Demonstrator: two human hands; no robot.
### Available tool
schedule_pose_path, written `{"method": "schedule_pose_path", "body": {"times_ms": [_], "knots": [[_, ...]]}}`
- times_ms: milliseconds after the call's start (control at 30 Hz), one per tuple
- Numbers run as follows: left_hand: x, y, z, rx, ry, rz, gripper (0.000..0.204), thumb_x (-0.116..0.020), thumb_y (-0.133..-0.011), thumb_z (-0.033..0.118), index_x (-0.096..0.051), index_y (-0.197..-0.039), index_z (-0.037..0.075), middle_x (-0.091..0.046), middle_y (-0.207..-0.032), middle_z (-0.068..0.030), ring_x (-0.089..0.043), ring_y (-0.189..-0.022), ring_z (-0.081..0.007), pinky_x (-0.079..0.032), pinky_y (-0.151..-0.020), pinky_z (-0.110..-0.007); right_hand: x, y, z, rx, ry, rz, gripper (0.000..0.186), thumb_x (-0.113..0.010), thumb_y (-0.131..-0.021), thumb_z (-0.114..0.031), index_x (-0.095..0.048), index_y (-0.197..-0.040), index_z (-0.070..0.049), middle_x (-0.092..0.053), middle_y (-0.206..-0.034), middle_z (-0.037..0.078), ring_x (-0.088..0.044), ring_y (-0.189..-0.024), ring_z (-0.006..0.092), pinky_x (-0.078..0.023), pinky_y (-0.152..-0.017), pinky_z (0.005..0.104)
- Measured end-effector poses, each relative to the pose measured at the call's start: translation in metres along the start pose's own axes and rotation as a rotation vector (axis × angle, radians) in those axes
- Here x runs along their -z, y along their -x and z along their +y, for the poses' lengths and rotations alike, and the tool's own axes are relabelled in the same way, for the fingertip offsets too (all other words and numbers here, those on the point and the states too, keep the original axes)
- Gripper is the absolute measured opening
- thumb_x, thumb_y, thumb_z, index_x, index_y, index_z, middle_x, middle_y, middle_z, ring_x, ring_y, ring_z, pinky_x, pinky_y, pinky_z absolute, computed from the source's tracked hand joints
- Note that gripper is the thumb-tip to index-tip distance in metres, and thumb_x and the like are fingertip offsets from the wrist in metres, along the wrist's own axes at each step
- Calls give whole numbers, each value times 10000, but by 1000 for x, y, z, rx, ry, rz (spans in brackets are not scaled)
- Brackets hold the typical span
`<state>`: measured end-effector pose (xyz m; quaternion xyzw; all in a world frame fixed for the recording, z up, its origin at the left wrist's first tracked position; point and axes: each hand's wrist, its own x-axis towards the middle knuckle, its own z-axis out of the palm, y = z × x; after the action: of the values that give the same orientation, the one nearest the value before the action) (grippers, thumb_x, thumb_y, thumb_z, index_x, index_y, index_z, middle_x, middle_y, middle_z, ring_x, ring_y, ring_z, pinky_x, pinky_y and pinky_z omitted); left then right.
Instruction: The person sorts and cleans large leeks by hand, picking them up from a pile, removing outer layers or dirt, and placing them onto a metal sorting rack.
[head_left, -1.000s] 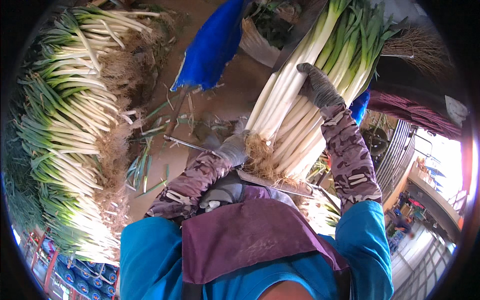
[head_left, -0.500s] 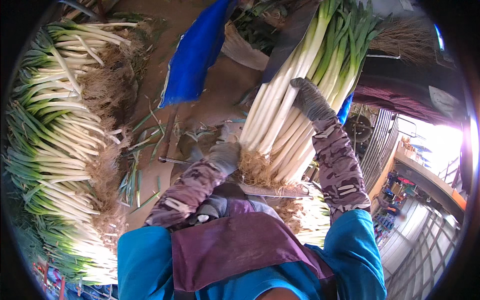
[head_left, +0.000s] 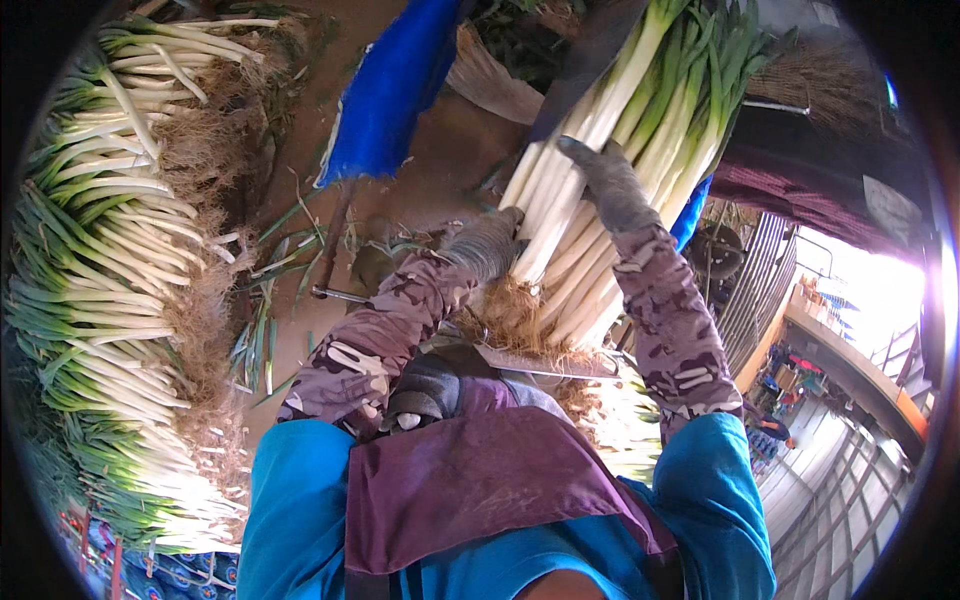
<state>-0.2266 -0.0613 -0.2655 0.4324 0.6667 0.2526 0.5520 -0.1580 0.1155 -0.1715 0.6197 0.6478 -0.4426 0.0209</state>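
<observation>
I take the bundle of leeks (head_left: 600, 190) in my two hands as my landmark: a thick sheaf of white stalks running up and to the right into green leaves, its brown root ends pointing down at my chest. Far to the left of the bundle lies a long heap of leeks (head_left: 110, 290) stacked on the ground, white stalks out and matted roots toward the middle. Nearer the bundle, left of it, loose green trimmings (head_left: 265, 330) litter the brown dirt floor (head_left: 440, 150), and a blue tarp (head_left: 385, 95) hangs up and to the left. My left hand (head_left: 487, 243), in a grey glove with a camouflage sleeve, presses against the bundle's lower left side near the roots (head_left: 520, 315); its grip curls round the stalks, though how tightly I cannot tell. Just below the roots a knife blade (head_left: 545, 362) lies crosswise, between the bundle and my purple apron (head_left: 480, 480). My right hand (head_left: 612, 185), gloved likewise, lies over the top of the bundle higher up, grip wrapped over the stalks and clasping them. Right of the bundle stand a metal railing (head_left: 760, 290) and a bright walkway (head_left: 850, 470) further down
</observation>
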Motion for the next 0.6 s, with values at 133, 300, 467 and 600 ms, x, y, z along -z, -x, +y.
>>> {"method": "schedule_pose_path", "body": {"times_ms": [133, 300, 467, 600], "knots": [[2, -4, -3, -107, -69, 35, 554, -685, -889, 430, -555, -1169, -30, -667, -1047, -298, -655, -1020, -452, -519, -897, -485, 3, -9, 11, 25, 73, -30, 462, -788, -828, -247, -600, -1114, 62, -637, -869, 108, -625, -701, 189, -505, -588, 315], [-24, 14, 0, -81, 1, 165, 574, -577, -940, 543, -562, -1088, -12, -664, -977, -312, -653, -990, -460, -509, -859, -514, 26, -5, 44, -83, -422, -81, 282, -769, -813, -223, -635, -908, 6, -514, -578, 52, -492, -446, 192, -427, -418, 345], [-37, 57, -1, 7, -107, 169, 517, -506, -983, 513, -550, -1098, 11, -667, -940, -289, -658, -971, -455, -507, -874, -528, 31, 9, 52, 99, -272, -163, 208, -758, -808, -155, -667, -957, -42, -598, -680, 57, -560, -518, 184, -479, -478, 338], [-21, 73, 8, 133, -182, -36, 485, -481, -1003, 484, -490, -1230, 56, -670, -987, -319, -653, -939, -501, -493, -859, -564, 26, 10, 60, -124, -621, -212, 216, -760, -800, -136, -681, -986, -60, -633, -778, 75, -618, -610, 186, -506, -525, 334]]}}
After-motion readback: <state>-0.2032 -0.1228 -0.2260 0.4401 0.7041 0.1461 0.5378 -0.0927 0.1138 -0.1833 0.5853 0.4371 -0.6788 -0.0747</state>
